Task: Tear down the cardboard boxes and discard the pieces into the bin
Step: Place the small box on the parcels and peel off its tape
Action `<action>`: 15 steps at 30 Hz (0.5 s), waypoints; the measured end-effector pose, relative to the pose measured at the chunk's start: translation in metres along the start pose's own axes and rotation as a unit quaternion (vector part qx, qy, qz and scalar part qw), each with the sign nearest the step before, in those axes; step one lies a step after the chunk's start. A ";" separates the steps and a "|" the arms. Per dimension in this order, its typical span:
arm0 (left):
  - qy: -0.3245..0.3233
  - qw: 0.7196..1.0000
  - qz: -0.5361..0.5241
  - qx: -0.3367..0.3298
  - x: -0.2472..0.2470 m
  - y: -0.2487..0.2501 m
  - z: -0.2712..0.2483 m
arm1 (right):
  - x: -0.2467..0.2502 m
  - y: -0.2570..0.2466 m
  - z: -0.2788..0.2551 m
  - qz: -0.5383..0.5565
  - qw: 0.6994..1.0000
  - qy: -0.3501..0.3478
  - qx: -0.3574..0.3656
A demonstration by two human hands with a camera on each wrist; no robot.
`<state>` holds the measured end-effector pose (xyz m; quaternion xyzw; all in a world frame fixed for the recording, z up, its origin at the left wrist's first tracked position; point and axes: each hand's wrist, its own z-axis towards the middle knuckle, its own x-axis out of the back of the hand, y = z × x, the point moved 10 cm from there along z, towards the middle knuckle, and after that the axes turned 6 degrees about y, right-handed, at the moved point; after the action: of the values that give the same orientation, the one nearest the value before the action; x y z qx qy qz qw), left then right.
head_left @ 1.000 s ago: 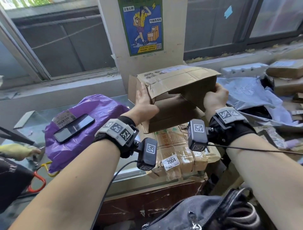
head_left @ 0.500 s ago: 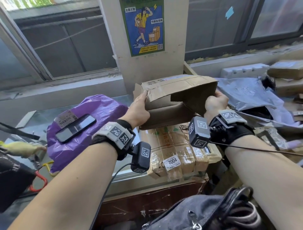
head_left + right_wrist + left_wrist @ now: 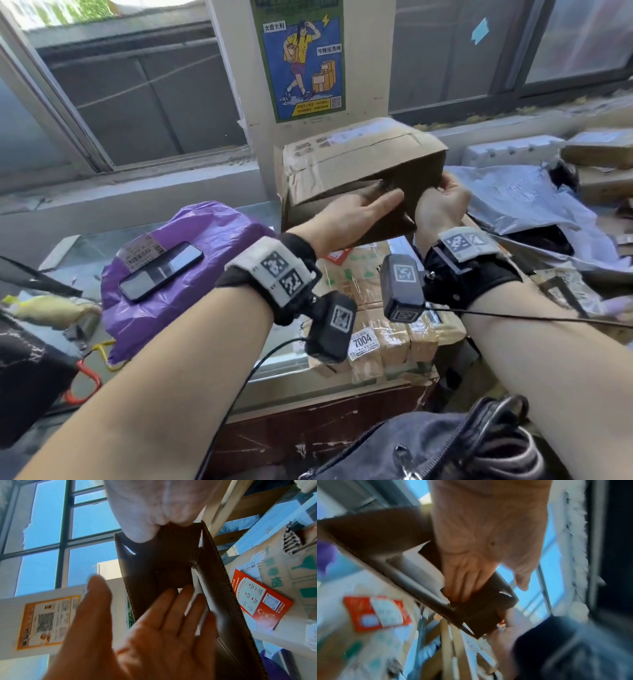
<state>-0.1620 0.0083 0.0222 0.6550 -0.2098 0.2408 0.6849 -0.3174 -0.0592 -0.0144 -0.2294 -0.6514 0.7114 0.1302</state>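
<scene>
A brown cardboard box (image 3: 359,161) is held up in front of the pillar, its open end toward me. My left hand (image 3: 356,212) reaches into that opening with straight fingers, thumb spread outside. The right wrist view shows those left fingers (image 3: 180,601) lying flat against the box's inner wall (image 3: 214,601). My right hand (image 3: 442,202) grips the box's right edge, fingers curled over it; in its wrist view the right hand (image 3: 154,513) clamps the rim. The left wrist view is blurred and shows the left hand (image 3: 471,574) inside the box (image 3: 376,531).
Below the box lies a stack of taped parcels (image 3: 376,325) tagged 7004. A purple bag (image 3: 212,246) with a phone (image 3: 161,270) on it sits at left. Grey mailer bags (image 3: 513,205) and more boxes (image 3: 603,150) pile up at right. A dark bag (image 3: 445,445) is near my body.
My left hand has left the box's left side and slid its fingers into the open front. The box has turned and its loose flap has folded down. The right hand keeps its grip.
</scene>
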 end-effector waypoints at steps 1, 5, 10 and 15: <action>-0.035 0.986 -0.130 0.097 -0.010 -0.011 -0.001 | -0.004 -0.001 0.000 -0.003 1.000 -0.011 0.021; 0.082 0.824 -0.530 0.180 0.000 -0.021 0.011 | -0.011 -0.013 -0.009 -0.035 0.994 -0.041 0.100; 0.184 0.691 -0.668 0.206 0.018 -0.039 0.022 | -0.019 -0.019 -0.024 -0.093 0.978 -0.123 0.144; 0.159 0.723 -0.633 0.227 0.027 -0.052 0.024 | -0.025 0.007 -0.036 -0.066 0.959 -0.273 0.041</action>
<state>-0.1079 -0.0157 -0.0016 0.7234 0.4262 -0.1078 0.5324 -0.2772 -0.0412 -0.0188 0.0227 -0.6459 0.7631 0.0037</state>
